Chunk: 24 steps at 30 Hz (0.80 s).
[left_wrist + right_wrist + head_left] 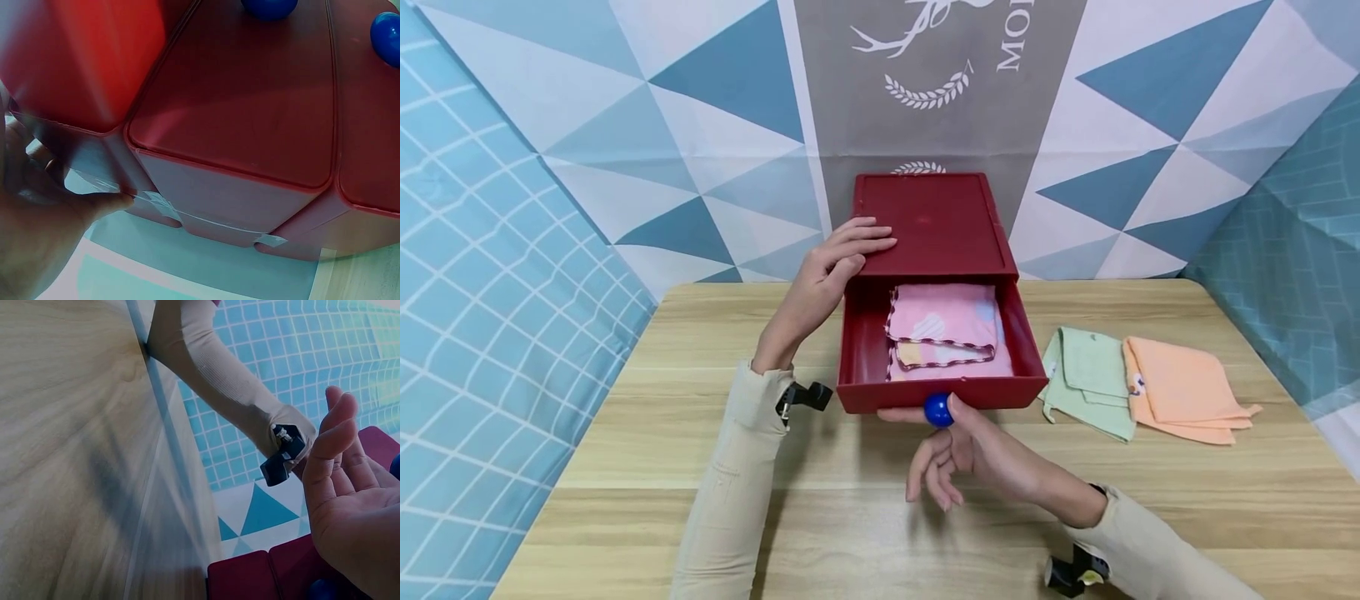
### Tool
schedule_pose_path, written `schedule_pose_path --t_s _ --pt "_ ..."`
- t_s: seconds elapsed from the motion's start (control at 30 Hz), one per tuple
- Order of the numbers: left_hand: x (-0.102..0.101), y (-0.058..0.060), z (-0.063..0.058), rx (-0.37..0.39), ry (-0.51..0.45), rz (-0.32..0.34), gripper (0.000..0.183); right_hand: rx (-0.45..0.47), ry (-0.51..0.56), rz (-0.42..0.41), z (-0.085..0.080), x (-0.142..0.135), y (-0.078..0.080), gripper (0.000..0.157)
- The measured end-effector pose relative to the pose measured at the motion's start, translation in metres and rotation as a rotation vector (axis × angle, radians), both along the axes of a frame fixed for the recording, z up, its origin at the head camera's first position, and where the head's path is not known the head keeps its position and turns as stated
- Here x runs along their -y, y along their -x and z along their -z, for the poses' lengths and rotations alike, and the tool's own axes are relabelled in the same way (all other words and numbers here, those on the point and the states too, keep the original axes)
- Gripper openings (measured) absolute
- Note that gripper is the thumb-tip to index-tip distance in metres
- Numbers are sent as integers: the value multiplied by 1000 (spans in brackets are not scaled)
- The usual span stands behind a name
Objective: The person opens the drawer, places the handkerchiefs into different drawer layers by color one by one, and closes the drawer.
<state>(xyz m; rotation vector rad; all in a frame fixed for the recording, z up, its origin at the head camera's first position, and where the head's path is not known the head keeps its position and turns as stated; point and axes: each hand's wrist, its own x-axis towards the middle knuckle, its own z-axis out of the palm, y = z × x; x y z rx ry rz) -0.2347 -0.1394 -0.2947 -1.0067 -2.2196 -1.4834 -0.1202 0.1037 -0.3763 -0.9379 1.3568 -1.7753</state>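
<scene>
A dark red drawer cabinet [925,221] stands against the back wall. Its top drawer [880,397] is pulled out, and folded pink towels [947,312] with dark stitched edges lie inside. My left hand [827,279] rests on the cabinet's top left edge, fingers laid across the top; its thumb lies along the side in the left wrist view. With thumb and index finger, my right hand [981,454] pinches the blue knob [937,410] on the drawer front. The other right fingers hang loosely bent below.
A folded green towel [1093,375] and a folded orange towel [1183,383] lie side by side on the wooden table [700,400], right of the drawer. Further drawer fronts [231,106] with blue knobs [387,39] appear in the left wrist view.
</scene>
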Motion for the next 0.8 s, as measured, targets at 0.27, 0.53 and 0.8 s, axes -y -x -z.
schedule_pose_path --t_s 0.27,0.53,0.8 --pt "0 0 -1 -4 4 0 37 42 6 4 -1 0 3 70" --pt "0 -1 -1 1 7 -5 36 11 25 14 -1 1 10 70" --pt "-1 -1 -1 0 -11 6 36 37 35 45 -3 5 20 71"
